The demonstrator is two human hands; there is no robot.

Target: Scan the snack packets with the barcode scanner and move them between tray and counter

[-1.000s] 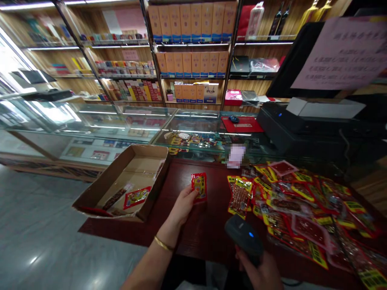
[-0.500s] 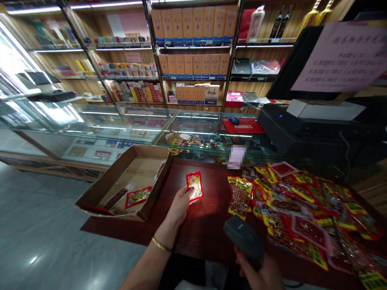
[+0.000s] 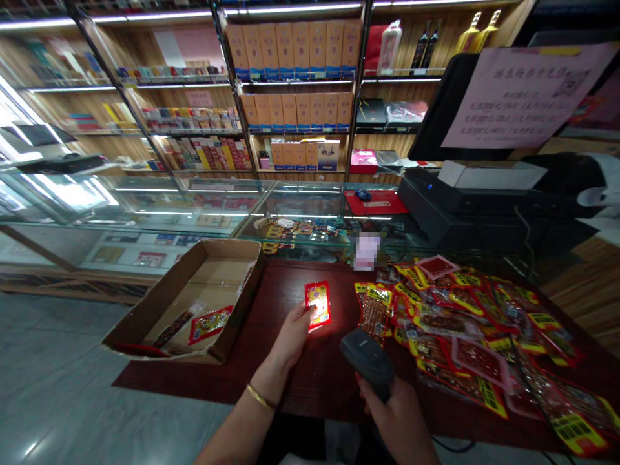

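Packet (image 3: 321, 297), one: in the left hand (image 3: 292, 330), thumb and fingers clamped on it, over the table (image 3: 285, 274), brightly lit. Scanner (image 3: 367, 356), one: right hand (image 3: 401, 413), fingers wrapped round it. Box (image 3: 217, 272), left: few packs (image 3: 210, 324). Pile (image 3: 453, 342), right: many. I judge the work partway, the pile remaining; whether this packet is read, I cannot tell

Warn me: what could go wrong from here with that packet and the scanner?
Bright glare on the packet in the left hand might spoil a reading by the scanner in the right hand. The dark cord across the piled packets could snag and drag some. The cardboard box seems to jut past the left edge of the table, so a knock might tip it.
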